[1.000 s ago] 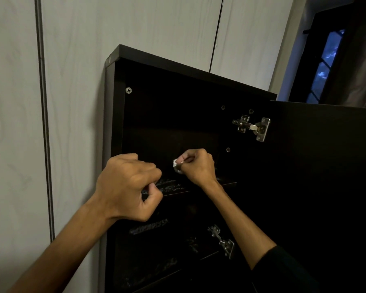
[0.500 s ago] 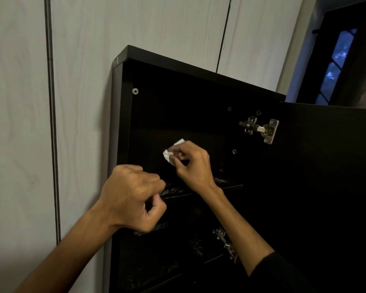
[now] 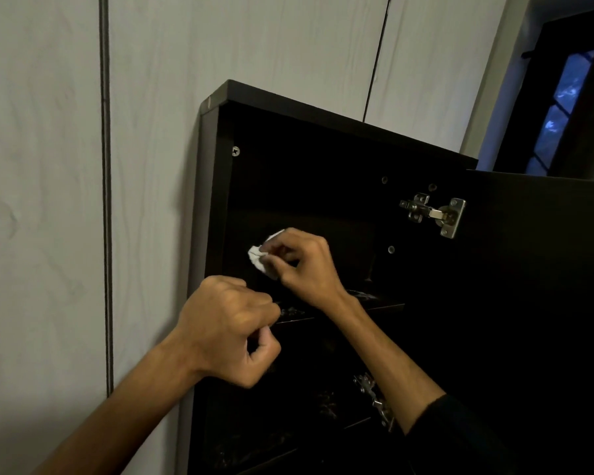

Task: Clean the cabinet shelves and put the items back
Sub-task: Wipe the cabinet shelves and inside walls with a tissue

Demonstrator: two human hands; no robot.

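The right hand point(image 3: 302, 265), fingers pinching a white wad point(image 3: 258, 257), is rising above the top shelf point(image 3: 374, 305) since a second ago, probably wiping the cabinet's point(image 3: 323, 111) back panel; left hand point(image 3: 227, 330) is fisted.

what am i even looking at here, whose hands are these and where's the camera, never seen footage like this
There is no machine here. A person wears a camera on the head, looking forward and down, so you see their own two bare hands from above. There is only this one view.

In front of them is a dark cabinet against a pale panelled wall. Its door is swung open to the right, on a metal hinge.

The right hand reaches into the upper compartment and pinches a small white wad, probably tissue or cloth, between its fingertips. The left hand is curled into a loose fist in front of the shelf edge; whether it holds anything cannot be seen.

The inside is very dark, so what sits on the shelves cannot be made out.
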